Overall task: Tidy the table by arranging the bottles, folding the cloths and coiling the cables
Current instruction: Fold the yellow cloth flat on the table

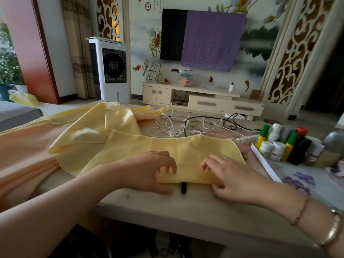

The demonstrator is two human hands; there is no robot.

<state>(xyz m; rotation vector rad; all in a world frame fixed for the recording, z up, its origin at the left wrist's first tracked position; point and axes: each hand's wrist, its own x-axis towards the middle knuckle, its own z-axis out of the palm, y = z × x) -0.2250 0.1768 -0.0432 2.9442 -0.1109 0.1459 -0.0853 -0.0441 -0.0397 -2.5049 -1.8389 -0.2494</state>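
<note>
Nearest to us, both bare forearms reach in over the front edge of the table (186, 207), and the left hand (154, 172) and the right hand (232, 179) each pinch the near fold of the yellow cloth (186, 151), thumb tucked under the edge and curled fingers on top. That cloth lies flat across the middle of the table, its far hem running straight (a neat half-fold by the look of it), while a second yellow cloth (104, 125) sits crumpled just behind it on the left. A small black stick-shaped object (183, 187) pokes out from under the fold, right between the two hands. Further back, white cables (167, 127) and a black cable (214, 121) lie tangled together on the tabletop. Off to the right, the bottles (284, 144) stand packed upright in a white tray (264, 162). A peach cloth (24, 149) drapes over the table's left side.
</note>
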